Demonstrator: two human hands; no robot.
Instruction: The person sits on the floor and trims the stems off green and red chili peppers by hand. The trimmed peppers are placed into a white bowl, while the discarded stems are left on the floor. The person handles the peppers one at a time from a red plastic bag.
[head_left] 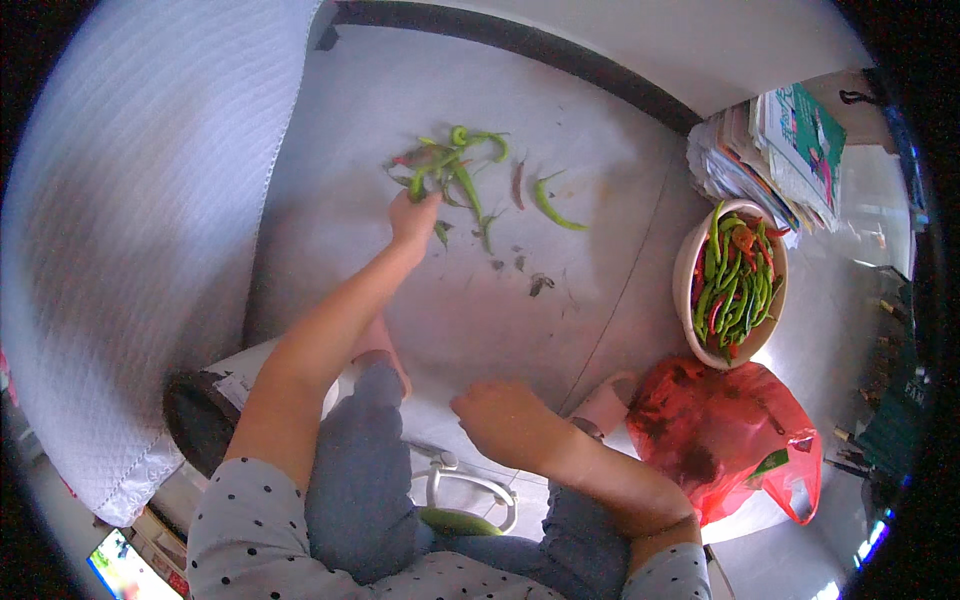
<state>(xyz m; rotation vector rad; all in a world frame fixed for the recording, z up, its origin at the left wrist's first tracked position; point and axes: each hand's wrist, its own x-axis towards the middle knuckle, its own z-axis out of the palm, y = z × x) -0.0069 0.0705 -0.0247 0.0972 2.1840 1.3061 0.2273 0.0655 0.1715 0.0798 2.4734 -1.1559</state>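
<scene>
Stretched out over the floor, my left hand [412, 218] has its fingers closed at the near left edge of a loose pile of green chili peppers [466, 182], on a green chili pepper [417, 188]. A reddish pepper [424, 156] lies in the same pile. Apart from it, to the right, are a dark red chili pepper [518, 186] and a curved green one [553, 208]. My right hand [512, 424] hovers above my lap with its fingers curled inward. Whatever it may hold is hidden.
At the right stands an oval white basin [683, 283] of green and red chili peppers. Nearer is a red plastic bag [720, 430]; behind the basin, stacked papers [790, 150]. Dark leaf scraps [540, 284] dot the floor. A quilted white cover [150, 200] borders the left.
</scene>
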